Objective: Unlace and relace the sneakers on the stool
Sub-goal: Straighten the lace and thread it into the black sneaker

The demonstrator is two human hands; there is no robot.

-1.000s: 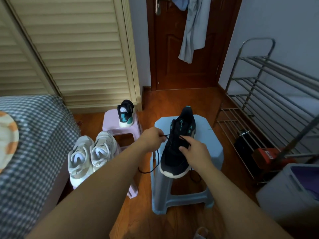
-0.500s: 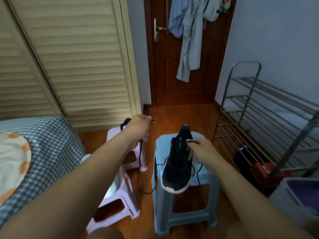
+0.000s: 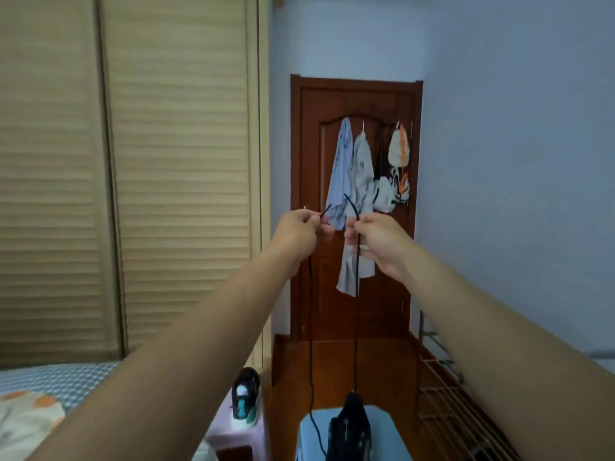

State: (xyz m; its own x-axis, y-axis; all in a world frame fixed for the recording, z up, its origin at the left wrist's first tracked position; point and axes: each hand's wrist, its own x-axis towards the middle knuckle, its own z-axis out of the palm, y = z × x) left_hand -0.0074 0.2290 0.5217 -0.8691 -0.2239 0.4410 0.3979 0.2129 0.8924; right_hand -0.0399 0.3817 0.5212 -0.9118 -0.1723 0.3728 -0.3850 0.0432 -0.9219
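- Both arms were stretched forward and raised, with the two hands close together but apart, in front of the brown door (image 3: pixel 356 104).
- The left hand (image 3: pixel 297 235) pinched one end of the black shoelace (image 3: pixel 357 327) between thumb and curled fingers; the short tip stuck up and to the right of the fingers.
- The right hand (image 3: pixel 377 241) gripped the other end in curled fingers, and that tip curved upward above the hand.
- From each hand a strand of the lace hung down. The right strand ran nearly straight to the black sneaker (image 3: pixel 349 427); the left strand fell with a slight wave and reached the stool beside the shoe.
- The sneaker stood on the light blue stool (image 3: pixel 386 434) at the bottom edge of the view, toe pointing away from the person. How many eyelets the lace passed through could not be made out, since the shoe was dark and partly cut off.
- A second black sneaker with teal trim (image 3: pixel 245 399) stood on a pink stool (image 3: pixel 233 434) to the left, well apart from the hands.
- Clothes (image 3: pixel 361 168) hung on the door behind the hands.
- A louvred wardrobe (image 3: pixel 133 161) filled the left side, a checked bed cover (image 3: pixel 56 380) lay at lower left, and a metal shoe rack (image 3: pixel 442 387) stood at lower right.
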